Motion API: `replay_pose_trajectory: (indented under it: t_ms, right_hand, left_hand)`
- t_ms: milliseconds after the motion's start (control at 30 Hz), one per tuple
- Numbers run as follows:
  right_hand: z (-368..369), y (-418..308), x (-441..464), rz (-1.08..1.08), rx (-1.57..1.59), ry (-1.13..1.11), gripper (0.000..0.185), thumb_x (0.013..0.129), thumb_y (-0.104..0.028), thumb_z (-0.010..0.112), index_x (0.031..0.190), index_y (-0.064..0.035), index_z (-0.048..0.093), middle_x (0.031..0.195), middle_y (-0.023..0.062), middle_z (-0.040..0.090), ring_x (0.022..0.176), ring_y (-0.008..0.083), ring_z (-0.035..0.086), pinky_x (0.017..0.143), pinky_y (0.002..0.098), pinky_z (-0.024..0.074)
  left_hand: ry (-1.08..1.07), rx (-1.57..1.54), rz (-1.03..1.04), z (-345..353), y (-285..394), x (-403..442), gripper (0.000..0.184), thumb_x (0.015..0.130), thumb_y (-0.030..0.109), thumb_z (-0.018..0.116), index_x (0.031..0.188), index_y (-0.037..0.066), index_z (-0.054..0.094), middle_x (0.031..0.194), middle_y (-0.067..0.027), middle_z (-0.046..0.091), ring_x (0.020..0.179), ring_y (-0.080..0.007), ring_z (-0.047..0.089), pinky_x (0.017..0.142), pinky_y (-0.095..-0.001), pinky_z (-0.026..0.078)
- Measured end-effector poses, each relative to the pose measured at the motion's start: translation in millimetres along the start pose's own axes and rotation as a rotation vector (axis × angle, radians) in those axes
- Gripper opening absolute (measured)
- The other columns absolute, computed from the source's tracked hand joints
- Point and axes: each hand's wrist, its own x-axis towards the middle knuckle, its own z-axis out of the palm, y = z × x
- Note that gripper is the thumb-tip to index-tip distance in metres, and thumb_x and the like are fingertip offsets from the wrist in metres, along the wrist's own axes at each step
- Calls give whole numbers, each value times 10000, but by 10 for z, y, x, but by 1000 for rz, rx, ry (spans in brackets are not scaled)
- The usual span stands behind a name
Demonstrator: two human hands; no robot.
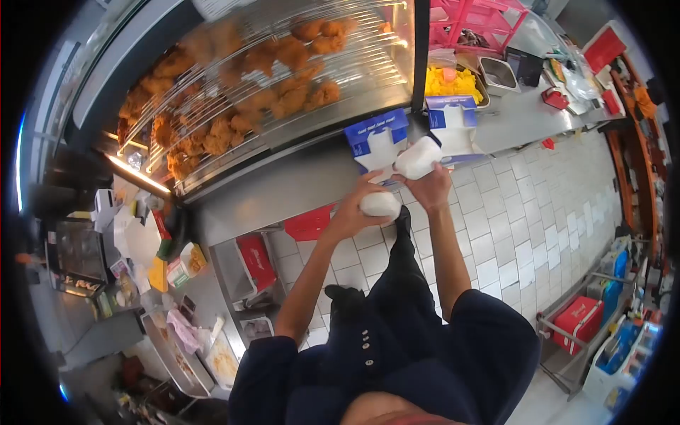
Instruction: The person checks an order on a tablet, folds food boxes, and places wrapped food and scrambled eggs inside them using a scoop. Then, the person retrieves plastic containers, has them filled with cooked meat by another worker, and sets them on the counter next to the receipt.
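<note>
1. Head view: the left hand is partly closed round a rounded, smooth white packet. The right hand, also partly closed, grips the lower end of an oblong, glossy white packet; the contents of both cannot be told.
2. The rounded packet appears to be over the pale tiled floor, so a loose hold could drop it near the dark shoe. Smooth wrapping would make a slip likelier.
3. The oblong packet is in front of two open blue-and-white cardboard boxes. A knock from it or the knuckles could, I judge, push a box off the narrow front of the steel counter.
4. Squeezing too hard might dent the packets or split their wrapping.
5. Beyond the boxes sit a heap of yellow pieces and a rectangular metal tray. The boxes' raised flaps stand in the way of a low reach there.
6. To the left, a glass-fronted cabinet with browned, crumbed pieces on wire racks limits sideways room; its dark corner post rises just behind the boxes.
</note>
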Motion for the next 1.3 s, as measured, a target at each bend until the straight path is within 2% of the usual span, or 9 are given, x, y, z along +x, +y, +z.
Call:
replay_pose_trajectory:
  t_ms: [133,267,367,633,800,833,967,1133,1300]
  right_hand:
    - [-878,-549,498,123,115,218,590,978,-470,642,1380,-62,502,1193,112,633,1093,285,639,861,469,539]
    - [-1436,-1011,724,133,-653,400,533,916,-363,764,1293,-17,611,1141,113,694,1034,242,677,865,388,545]
    - [-1792,-1126,794,158,-991,347,508,867,-328,815,1235,-12,664,1104,121,725,1001,228,696,854,365,551]
    - [-2193,-967,1015,463,-1354,174,598,745,-399,886,1149,5,710,1072,200,743,1017,284,720,884,391,551]
    - [-2545,-430,916,406,-1487,245,625,764,-438,863,1154,22,696,1101,220,734,1038,326,712,898,418,544]
    - [-2682,-355,886,438,-1512,168,755,774,-600,795,1171,29,668,1140,267,683,1081,412,657,922,481,513]
    - [-2417,-377,779,-23,-1733,250,587,807,-385,830,1191,22,653,1162,259,661,1105,433,613,955,482,491]
    - [-2095,-407,669,18,-1814,424,600,866,-419,770,1198,56,612,1178,287,633,1122,461,596,953,510,492]
    - [-1754,-556,668,331,-1848,445,875,768,-654,768,1200,91,611,1155,316,648,1131,462,602,957,516,497]
  left_hand:
    - [360,-9,-456,152,-96,570,557,719,106,886,1220,71,645,1252,-151,671,1177,-319,632,1021,-417,483]
    - [364,355,-248,287,-563,1070,554,714,120,880,1211,61,642,1153,-177,687,1067,-356,665,959,-416,516]
    - [269,510,-181,361,-759,1258,504,714,142,868,1160,51,652,1076,-199,692,1024,-388,672,918,-431,532]
    - [-60,567,-651,280,-842,1468,623,738,296,835,1270,65,607,1160,-208,692,1066,-391,652,966,-454,493]
    - [70,832,-307,322,-1299,1190,638,838,375,757,1345,40,563,1239,-220,650,1163,-404,595,1054,-489,420]
    - [154,905,-227,346,-1334,1148,629,871,391,729,1357,31,556,1272,-227,627,1196,-409,569,1080,-501,396]
    - [253,923,-132,376,-1497,1014,553,929,418,661,1317,32,590,1263,-215,603,1188,-412,550,1077,-518,396]
    - [174,1007,-244,378,-1451,1047,386,915,328,665,1202,71,646,1210,-121,627,1164,-332,565,1038,-471,426]
    - [252,1085,27,484,-1409,913,311,900,297,693,1152,116,679,1136,-72,623,1151,-312,550,1015,-485,414]
